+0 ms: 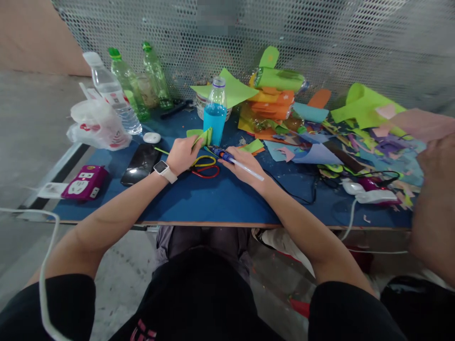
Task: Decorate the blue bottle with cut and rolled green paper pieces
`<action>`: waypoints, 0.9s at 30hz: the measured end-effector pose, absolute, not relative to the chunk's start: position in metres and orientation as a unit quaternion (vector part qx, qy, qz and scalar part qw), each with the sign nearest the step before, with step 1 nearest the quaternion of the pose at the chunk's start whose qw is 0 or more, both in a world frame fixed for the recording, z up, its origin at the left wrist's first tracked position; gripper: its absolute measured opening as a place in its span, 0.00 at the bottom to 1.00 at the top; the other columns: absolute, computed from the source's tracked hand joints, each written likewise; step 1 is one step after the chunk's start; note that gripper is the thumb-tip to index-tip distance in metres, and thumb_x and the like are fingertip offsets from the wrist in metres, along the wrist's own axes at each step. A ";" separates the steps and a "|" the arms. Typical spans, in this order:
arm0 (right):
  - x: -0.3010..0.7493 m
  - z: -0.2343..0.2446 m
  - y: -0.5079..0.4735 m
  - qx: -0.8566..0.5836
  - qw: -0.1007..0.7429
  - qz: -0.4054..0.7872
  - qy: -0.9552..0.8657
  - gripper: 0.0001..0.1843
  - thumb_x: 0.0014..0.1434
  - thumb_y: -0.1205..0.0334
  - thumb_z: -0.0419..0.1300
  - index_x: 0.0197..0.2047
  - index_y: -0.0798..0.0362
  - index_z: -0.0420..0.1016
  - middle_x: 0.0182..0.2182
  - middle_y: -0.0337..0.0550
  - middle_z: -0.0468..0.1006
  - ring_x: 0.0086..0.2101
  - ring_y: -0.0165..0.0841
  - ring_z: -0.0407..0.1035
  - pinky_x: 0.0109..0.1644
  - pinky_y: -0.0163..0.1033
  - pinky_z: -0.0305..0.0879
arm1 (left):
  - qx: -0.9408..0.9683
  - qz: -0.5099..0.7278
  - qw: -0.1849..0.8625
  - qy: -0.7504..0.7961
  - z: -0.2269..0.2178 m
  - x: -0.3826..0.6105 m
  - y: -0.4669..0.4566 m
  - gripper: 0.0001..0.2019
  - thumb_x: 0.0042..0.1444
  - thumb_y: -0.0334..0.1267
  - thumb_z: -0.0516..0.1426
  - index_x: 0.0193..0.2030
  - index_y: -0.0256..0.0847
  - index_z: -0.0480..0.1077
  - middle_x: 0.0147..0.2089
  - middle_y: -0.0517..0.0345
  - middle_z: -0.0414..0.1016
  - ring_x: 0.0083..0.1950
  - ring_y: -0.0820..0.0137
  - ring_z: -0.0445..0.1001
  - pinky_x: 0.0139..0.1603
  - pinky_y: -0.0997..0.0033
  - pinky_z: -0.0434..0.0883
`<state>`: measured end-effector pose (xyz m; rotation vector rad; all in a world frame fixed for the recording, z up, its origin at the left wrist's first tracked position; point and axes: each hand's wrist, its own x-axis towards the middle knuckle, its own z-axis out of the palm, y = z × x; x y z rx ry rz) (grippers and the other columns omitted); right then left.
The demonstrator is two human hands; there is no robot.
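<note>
Currently my left hand (183, 154) pinches a folded green paper piece (202, 136), fingers closed on its lower edge, holding it upright just beside the bottle of blue liquid (215, 113). My right hand (245, 166) is wrapped around a glue gun (227, 157), nozzle pointing toward the green piece, a white glue stick (250, 172) projecting from its rear past my wrist. Scissors with yellow and red handles (204, 166) lie flat on the blue table (213, 199) between both hands. Black phone (140, 163) lies near my left wrist; purple power strip (85, 182) further left. Paper scraps (355, 137) cover the right side.
</note>
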<state>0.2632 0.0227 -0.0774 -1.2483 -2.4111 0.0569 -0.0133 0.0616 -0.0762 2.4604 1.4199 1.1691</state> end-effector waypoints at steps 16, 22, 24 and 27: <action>0.265 -0.081 0.025 -0.460 0.220 0.032 -0.860 0.25 0.84 0.35 0.53 0.52 0.48 0.73 0.47 0.55 0.85 0.45 0.51 0.81 0.41 0.49 0.68 | 0.807 0.372 0.032 0.457 -0.079 -0.013 0.064 0.18 0.80 0.44 0.56 0.35 0.45 0.69 0.29 0.52 0.75 0.34 0.61 0.79 0.42 0.60 0.74; 0.264 -0.076 0.022 -0.466 0.234 0.034 -0.853 0.25 0.84 0.34 0.52 0.49 0.47 0.72 0.44 0.53 0.84 0.44 0.50 0.81 0.43 0.49 0.69 | 0.808 0.378 0.032 0.451 -0.081 -0.013 0.065 0.16 0.80 0.43 0.56 0.36 0.45 0.70 0.30 0.52 0.76 0.34 0.60 0.79 0.43 0.59 0.75; 0.264 -0.075 0.021 -0.470 0.233 0.039 -0.850 0.25 0.84 0.34 0.53 0.49 0.47 0.72 0.44 0.54 0.85 0.44 0.51 0.81 0.43 0.50 0.70 | 0.810 0.370 0.028 0.454 -0.081 -0.013 0.065 0.16 0.81 0.42 0.56 0.37 0.45 0.71 0.30 0.51 0.76 0.34 0.60 0.80 0.43 0.58 0.75; 0.264 -0.073 0.021 -0.471 0.231 0.041 -0.850 0.24 0.84 0.35 0.53 0.49 0.47 0.71 0.46 0.56 0.85 0.46 0.53 0.82 0.45 0.51 0.70 | 0.811 0.362 0.032 0.458 -0.080 -0.013 0.065 0.16 0.81 0.41 0.56 0.37 0.44 0.71 0.31 0.51 0.77 0.34 0.59 0.80 0.43 0.57 0.75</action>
